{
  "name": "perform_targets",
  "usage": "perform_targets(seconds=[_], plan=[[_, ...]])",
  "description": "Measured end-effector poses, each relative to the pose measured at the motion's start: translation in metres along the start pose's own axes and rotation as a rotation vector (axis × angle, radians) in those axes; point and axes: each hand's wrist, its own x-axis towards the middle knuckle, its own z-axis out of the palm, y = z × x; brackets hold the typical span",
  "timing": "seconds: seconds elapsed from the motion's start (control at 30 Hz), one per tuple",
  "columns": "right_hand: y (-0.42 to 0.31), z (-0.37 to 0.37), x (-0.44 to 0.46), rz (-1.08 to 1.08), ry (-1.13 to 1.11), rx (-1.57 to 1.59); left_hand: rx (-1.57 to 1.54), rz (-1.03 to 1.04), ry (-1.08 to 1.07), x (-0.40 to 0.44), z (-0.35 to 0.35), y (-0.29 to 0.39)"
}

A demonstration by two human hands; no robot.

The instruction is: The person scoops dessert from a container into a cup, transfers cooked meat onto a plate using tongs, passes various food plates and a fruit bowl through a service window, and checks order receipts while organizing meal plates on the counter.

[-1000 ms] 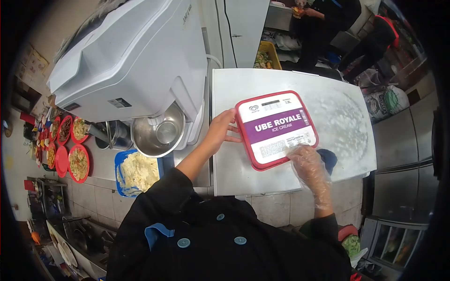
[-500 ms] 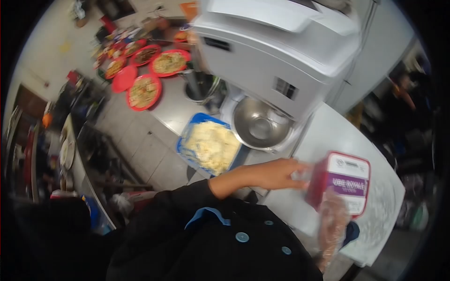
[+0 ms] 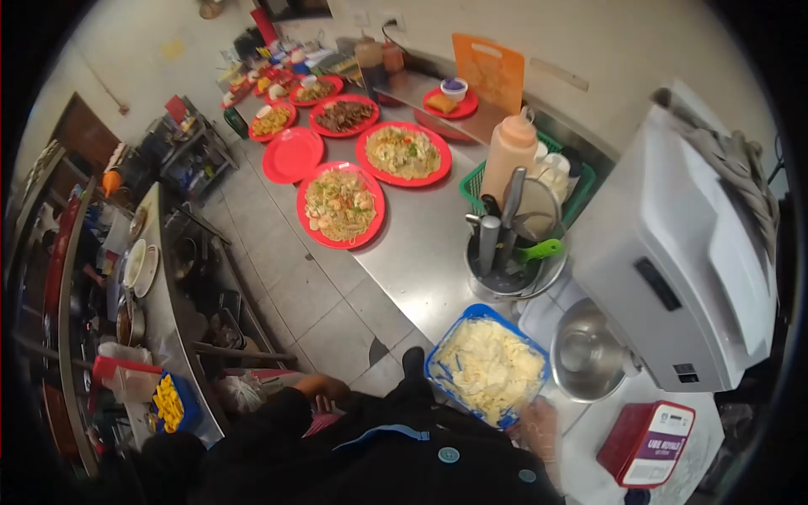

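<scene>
1. Now looks along a steel counter [image 3: 412, 269], turned well left of the view half a second ago, with red plates [image 3: 293, 156] and their food showing further up the counter.
2. Touches red ice cream tub [image 3: 621, 442] with neither hand, unlike half a second ago, with both hands at it; leaves it lid and all on white tabletop [image 3: 581, 439], at lower right of the view.
3. Reaches right hand [image 3: 535, 425], in a clear plastic glove, forward from close to the body, wrist low and fingers toward blue tub [image 3: 432, 368].
4. Holds bare left hand [image 3: 324, 393] low by the left side, well apart from both tubs.
5. Brings right fingers to the near right edge of blue tub, just beside or touching; cannot tell which. Cannot tell, either, about any grip: too blurred and partly hidden. Likewise cannot tell of left fingers, apart or together.
6. Sees pale yellow, lumpy mass [image 3: 492, 362] filling blue tub just beyond right fingertips, with steel bowl [image 3: 581, 379] to its right, under white machine [image 3: 673, 278].
</scene>
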Motion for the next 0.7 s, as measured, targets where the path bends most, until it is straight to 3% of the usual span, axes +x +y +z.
perform_targets(seconds=[0.07,0.1,0.23,0.37,0.43,0.53,0.57,0.63,0.67,0.7], plan=[[0.006,0.007,-0.005,-0.198,0.090,-0.122,-0.134,-0.012,-0.129,0.072,0.009,-0.064],[-0.025,0.012,-0.006,0.230,0.117,0.154,-0.200,-0.019,-0.167,0.093,0.012,-0.085],[-0.060,0.017,-0.005,0.362,0.083,0.099,-0.280,0.056,-0.163,0.130,0.019,-0.131],[-0.054,0.013,-0.003,0.348,0.049,0.089,-0.213,0.151,-0.065,0.152,-0.011,-0.169],[-0.054,0.017,-0.001,0.362,0.072,0.036,0.002,0.263,0.051,0.172,-0.051,-0.203],[-0.036,0.009,-0.006,0.355,0.071,0.037,0.911,0.690,0.239,0.207,-0.115,-0.239],[-0.022,0.001,-0.006,0.352,0.032,0.067,0.317,0.536,0.648,0.195,-0.081,-0.210],[-0.012,0.000,-0.004,0.322,0.031,0.136,-0.694,0.520,0.414,0.223,-0.123,-0.176],[-0.014,0.002,-0.007,0.311,0.064,0.151,-0.175,0.317,0.674,0.132,-0.135,-0.112],[-0.023,0.002,-0.009,0.223,0.031,0.325,-0.461,0.366,0.681,0.106,-0.149,-0.090]])
